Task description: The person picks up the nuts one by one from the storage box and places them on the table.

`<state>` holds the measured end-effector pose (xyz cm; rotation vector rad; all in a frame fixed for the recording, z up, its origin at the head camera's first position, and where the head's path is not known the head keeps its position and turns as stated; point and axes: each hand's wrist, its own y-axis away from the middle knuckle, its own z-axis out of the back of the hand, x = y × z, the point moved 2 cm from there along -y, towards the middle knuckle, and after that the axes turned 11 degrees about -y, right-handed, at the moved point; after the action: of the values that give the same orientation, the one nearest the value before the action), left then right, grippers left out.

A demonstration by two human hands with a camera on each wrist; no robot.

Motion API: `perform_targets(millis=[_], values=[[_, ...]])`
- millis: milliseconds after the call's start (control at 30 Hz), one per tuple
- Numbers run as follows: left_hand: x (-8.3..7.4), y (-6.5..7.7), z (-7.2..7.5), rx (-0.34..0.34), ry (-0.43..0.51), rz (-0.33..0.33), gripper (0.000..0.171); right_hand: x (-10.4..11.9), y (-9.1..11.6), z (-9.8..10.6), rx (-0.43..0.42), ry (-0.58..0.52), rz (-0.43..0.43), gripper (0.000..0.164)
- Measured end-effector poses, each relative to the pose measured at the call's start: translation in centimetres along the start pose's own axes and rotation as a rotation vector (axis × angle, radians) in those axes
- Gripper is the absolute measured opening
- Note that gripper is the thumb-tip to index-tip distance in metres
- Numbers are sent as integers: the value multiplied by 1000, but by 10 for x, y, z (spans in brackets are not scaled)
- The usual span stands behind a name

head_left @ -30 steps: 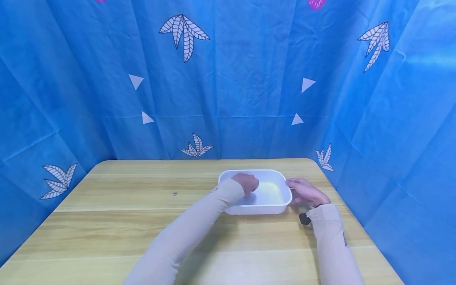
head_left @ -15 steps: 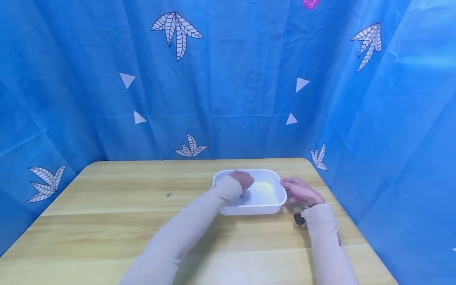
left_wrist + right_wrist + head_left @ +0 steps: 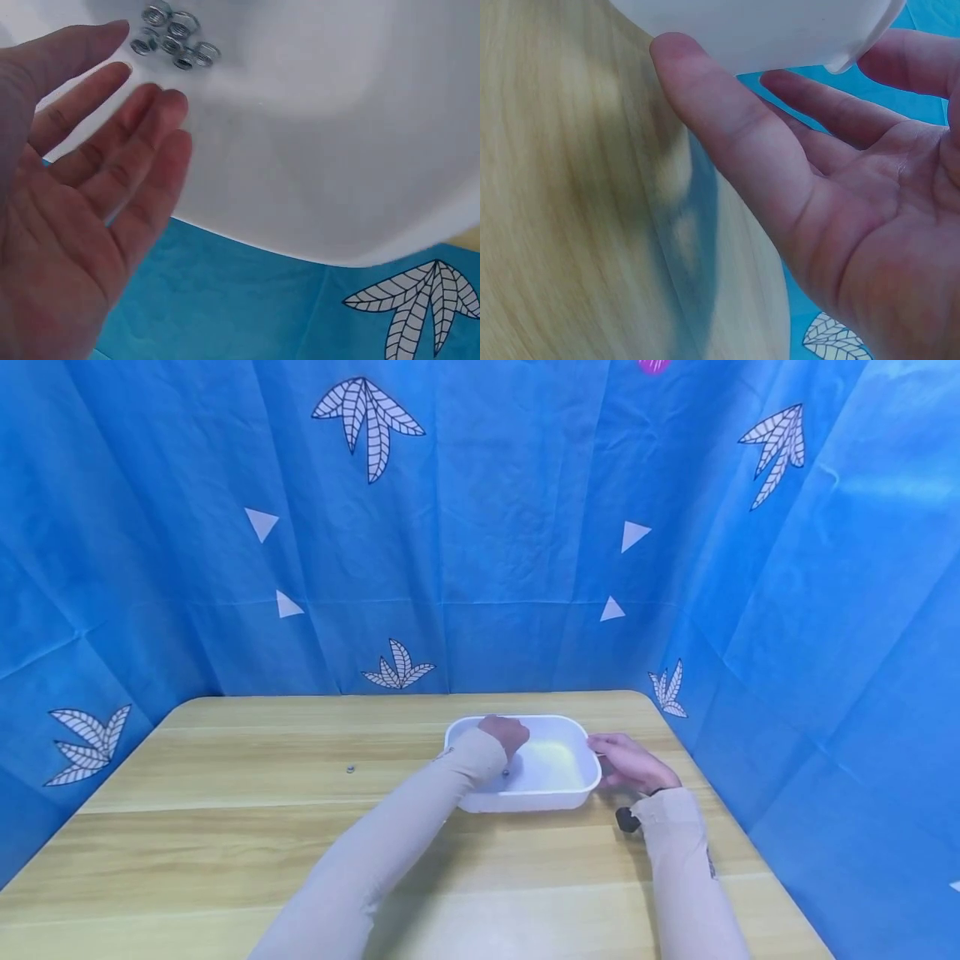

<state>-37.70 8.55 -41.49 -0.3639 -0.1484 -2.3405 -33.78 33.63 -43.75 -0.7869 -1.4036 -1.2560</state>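
Left hand (image 3: 75, 217): lifts back slightly within the tray (image 3: 540, 802) compared with one second ago, baring a small metal piece on the floor where the fingers had been.
Left grip: thumb stands well away from four loosely bent fingers, the palm turned up to the wrist camera and nothing held.
Metal nuts (image 3: 171, 43): about six shiny, ring-shaped pieces with threaded holes and flared collars lie in a tight cluster on smooth white plastic, just beyond the left thumb and fingertips; a narrow gap shows between.
Tray: glossy white, a rounded rectangle with a rolled rim and shallow sloping walls, it sits beneath the left hand and against the right.
Right hand (image 3: 840, 202): spread wide at the tray's end, thumb laid along the outer wall, forefinger reaching to the rim; how firmly it presses cannot be told.
Lone nut (image 3: 350, 769): small and gray, it rests on the tabletop (image 3: 247, 752), well to the left of the left hand.
Tabletop: pale wood-look boards with streaked grain run under both arms.
Sleeves (image 3: 405, 831): plain, light cloth reaches each wrist; a dark block (image 3: 627, 819) hangs beside the right cuff.
Backdrop (image 3: 517, 543): creased blue fabric, printed with white leaves and triangles, rises beyond both hands.
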Motion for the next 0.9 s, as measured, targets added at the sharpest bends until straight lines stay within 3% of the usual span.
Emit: perform_targets(millis=[267,467,667,900], values=[[-3,2,-3,2,-39,-49,21,-3,1,0,-21,-28,-17,52],[-10,-2,1,59,-47,-28,19,-2,1,0,-10,-37,-15,54],[-17,1,12,47,-79,-30,18,-1,1,0,-9,-34,-4,56],[-17,2,9,43,-80,-44,14,0,1,-1,-23,-38,-10,55]])
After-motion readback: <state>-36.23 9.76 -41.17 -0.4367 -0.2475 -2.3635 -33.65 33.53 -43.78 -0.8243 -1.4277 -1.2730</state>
